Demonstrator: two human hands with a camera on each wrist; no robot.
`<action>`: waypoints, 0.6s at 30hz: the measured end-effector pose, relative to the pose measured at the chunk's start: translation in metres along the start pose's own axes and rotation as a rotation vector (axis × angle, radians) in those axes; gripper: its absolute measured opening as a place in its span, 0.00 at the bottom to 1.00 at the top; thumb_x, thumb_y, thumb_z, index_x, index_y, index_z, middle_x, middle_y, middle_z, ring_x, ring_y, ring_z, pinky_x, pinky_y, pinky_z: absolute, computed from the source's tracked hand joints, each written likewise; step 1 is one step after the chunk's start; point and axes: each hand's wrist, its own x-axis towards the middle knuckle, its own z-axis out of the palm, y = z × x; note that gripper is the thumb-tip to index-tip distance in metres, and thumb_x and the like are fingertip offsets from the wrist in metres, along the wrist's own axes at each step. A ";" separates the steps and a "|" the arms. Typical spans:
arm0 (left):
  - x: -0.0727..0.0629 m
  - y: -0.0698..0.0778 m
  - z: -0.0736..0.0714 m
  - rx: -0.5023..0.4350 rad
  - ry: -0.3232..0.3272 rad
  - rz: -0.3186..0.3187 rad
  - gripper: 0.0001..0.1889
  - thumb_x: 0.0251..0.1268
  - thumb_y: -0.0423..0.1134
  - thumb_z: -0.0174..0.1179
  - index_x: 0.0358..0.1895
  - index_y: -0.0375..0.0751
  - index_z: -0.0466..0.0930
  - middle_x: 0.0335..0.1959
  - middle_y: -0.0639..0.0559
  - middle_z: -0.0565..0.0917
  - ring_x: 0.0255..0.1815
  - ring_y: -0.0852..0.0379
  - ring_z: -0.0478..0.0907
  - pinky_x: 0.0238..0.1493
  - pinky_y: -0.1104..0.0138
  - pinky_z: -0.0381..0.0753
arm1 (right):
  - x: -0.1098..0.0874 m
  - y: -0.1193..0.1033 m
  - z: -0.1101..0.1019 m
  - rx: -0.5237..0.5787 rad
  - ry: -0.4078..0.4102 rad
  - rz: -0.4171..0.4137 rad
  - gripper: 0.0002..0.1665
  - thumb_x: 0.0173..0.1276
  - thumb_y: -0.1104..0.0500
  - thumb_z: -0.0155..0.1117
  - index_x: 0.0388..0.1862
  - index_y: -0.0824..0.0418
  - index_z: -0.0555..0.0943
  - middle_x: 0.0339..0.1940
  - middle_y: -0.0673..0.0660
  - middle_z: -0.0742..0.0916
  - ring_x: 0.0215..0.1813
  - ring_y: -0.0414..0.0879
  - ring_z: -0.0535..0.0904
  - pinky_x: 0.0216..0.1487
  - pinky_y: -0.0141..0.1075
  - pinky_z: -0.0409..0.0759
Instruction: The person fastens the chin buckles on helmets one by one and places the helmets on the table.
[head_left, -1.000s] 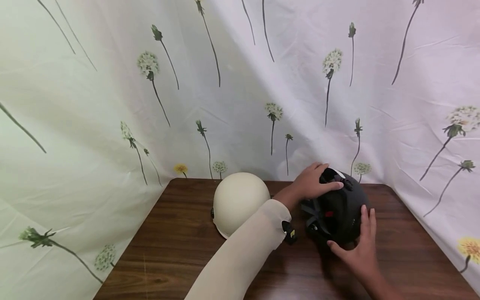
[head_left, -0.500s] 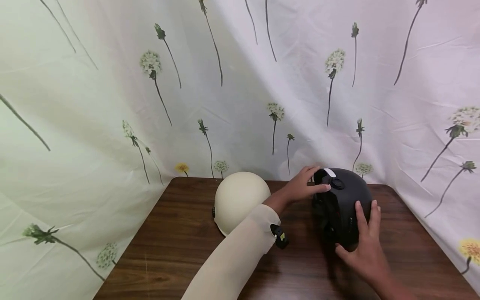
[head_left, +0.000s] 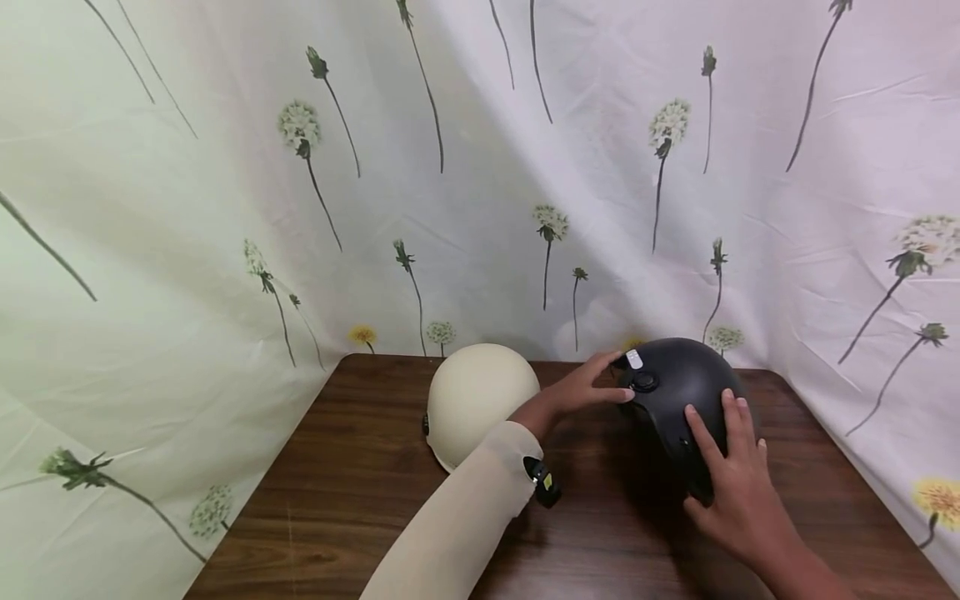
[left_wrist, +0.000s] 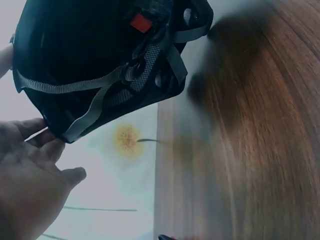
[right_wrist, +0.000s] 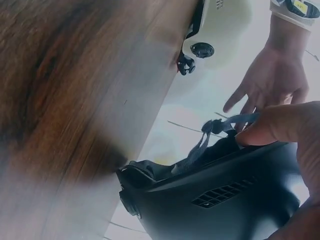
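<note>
A black helmet (head_left: 686, 387) with a round knob and a pale label is at the table's right side, its smooth shell facing up. My right hand (head_left: 738, 492) grips its near side, fingers spread over the shell and the thumb at the rim in the right wrist view. My left hand (head_left: 577, 390) touches the helmet's left edge with fairly straight fingers; in the left wrist view its thumb stands apart from the shell. Grey chin straps (left_wrist: 70, 87) and a red buckle tab (left_wrist: 141, 23) show inside. The helmet appears raised above the wood, its shadow below.
A cream helmet (head_left: 480, 400) rests dome up on the brown wooden table (head_left: 337, 500), left of the black one and beside my left forearm. A flower-printed cloth (head_left: 480, 167) hangs behind and around the table.
The black helmet has turned, so its open inside no longer faces left in the head view and more shell shows. My left hand has shifted left and slightly down; the right has moved along the shell.
</note>
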 end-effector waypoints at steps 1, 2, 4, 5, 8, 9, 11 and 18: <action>0.000 -0.003 -0.001 0.001 -0.011 0.028 0.40 0.74 0.54 0.59 0.85 0.59 0.51 0.86 0.54 0.54 0.86 0.54 0.52 0.81 0.51 0.61 | 0.000 -0.001 0.001 -0.001 -0.007 -0.010 0.82 0.30 0.67 0.87 0.87 0.47 0.55 0.89 0.65 0.43 0.89 0.63 0.35 0.57 0.87 0.58; 0.000 -0.005 -0.002 -0.002 -0.023 0.065 0.39 0.74 0.53 0.58 0.84 0.58 0.54 0.84 0.53 0.58 0.84 0.55 0.57 0.80 0.53 0.64 | 0.000 -0.001 0.002 0.000 -0.016 -0.017 0.82 0.30 0.67 0.87 0.87 0.47 0.55 0.89 0.65 0.43 0.89 0.63 0.34 0.58 0.87 0.57; 0.000 -0.008 -0.003 -0.012 -0.042 0.140 0.36 0.74 0.53 0.58 0.82 0.55 0.59 0.77 0.52 0.67 0.76 0.57 0.67 0.74 0.59 0.71 | 0.001 -0.003 0.004 -0.010 -0.030 -0.035 0.82 0.30 0.67 0.87 0.87 0.47 0.55 0.89 0.65 0.43 0.89 0.62 0.34 0.59 0.87 0.55; 0.001 -0.008 -0.002 -0.023 -0.051 0.172 0.35 0.74 0.52 0.58 0.81 0.54 0.61 0.73 0.52 0.70 0.71 0.58 0.72 0.70 0.62 0.74 | 0.001 -0.003 0.005 -0.012 -0.036 -0.043 0.82 0.29 0.66 0.87 0.87 0.47 0.55 0.89 0.65 0.44 0.89 0.62 0.34 0.60 0.87 0.54; 0.001 -0.008 -0.002 -0.036 -0.058 0.222 0.34 0.74 0.50 0.60 0.79 0.50 0.63 0.64 0.52 0.76 0.60 0.64 0.78 0.62 0.68 0.78 | 0.001 -0.005 0.009 -0.020 -0.057 -0.069 0.81 0.30 0.66 0.85 0.86 0.47 0.56 0.89 0.64 0.44 0.90 0.60 0.34 0.62 0.87 0.51; -0.001 -0.007 -0.001 -0.016 -0.039 0.190 0.37 0.74 0.52 0.61 0.81 0.51 0.59 0.68 0.53 0.74 0.63 0.65 0.77 0.64 0.67 0.78 | 0.001 -0.005 0.010 -0.024 -0.062 -0.080 0.80 0.30 0.66 0.85 0.86 0.47 0.56 0.89 0.64 0.44 0.90 0.60 0.34 0.63 0.87 0.51; -0.004 -0.004 -0.001 0.031 -0.003 0.115 0.42 0.72 0.54 0.63 0.84 0.54 0.53 0.75 0.53 0.69 0.71 0.62 0.74 0.71 0.62 0.76 | 0.001 -0.007 0.013 -0.026 -0.076 -0.095 0.80 0.31 0.66 0.85 0.86 0.47 0.56 0.89 0.64 0.45 0.90 0.59 0.34 0.65 0.86 0.49; -0.008 -0.002 -0.002 0.221 0.067 -0.045 0.52 0.62 0.63 0.69 0.85 0.72 0.45 0.84 0.51 0.56 0.81 0.51 0.61 0.76 0.45 0.68 | -0.001 -0.012 0.023 -0.073 -0.078 -0.147 0.79 0.32 0.64 0.87 0.86 0.47 0.57 0.89 0.65 0.47 0.90 0.59 0.37 0.64 0.86 0.53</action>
